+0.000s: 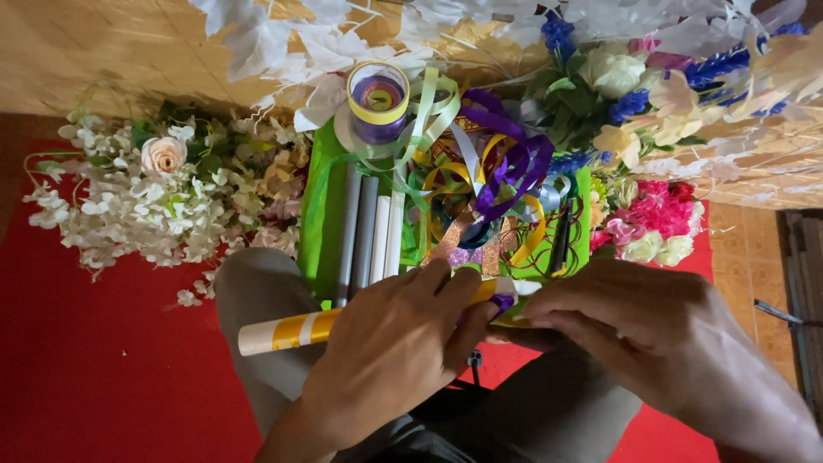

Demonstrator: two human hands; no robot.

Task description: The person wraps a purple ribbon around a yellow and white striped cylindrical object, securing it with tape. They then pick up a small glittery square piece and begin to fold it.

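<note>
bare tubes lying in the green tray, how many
4: two grey tubes on the left, two white tubes beside them, all parallel in the green tray. Ribbons may hide more.

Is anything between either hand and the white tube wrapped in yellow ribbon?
Nothing visible. The left hand already grips the tube across the lap, and the right hand pinches the ribbon at its other end.

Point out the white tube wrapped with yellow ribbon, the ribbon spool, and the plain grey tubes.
White tube wrapped with yellow ribbon [287, 331], head view, striped left end.
Purple-and-yellow ribbon spool [378, 101], head view, rim.
Plain grey tubes [358, 231], head view, mid-length.
</note>
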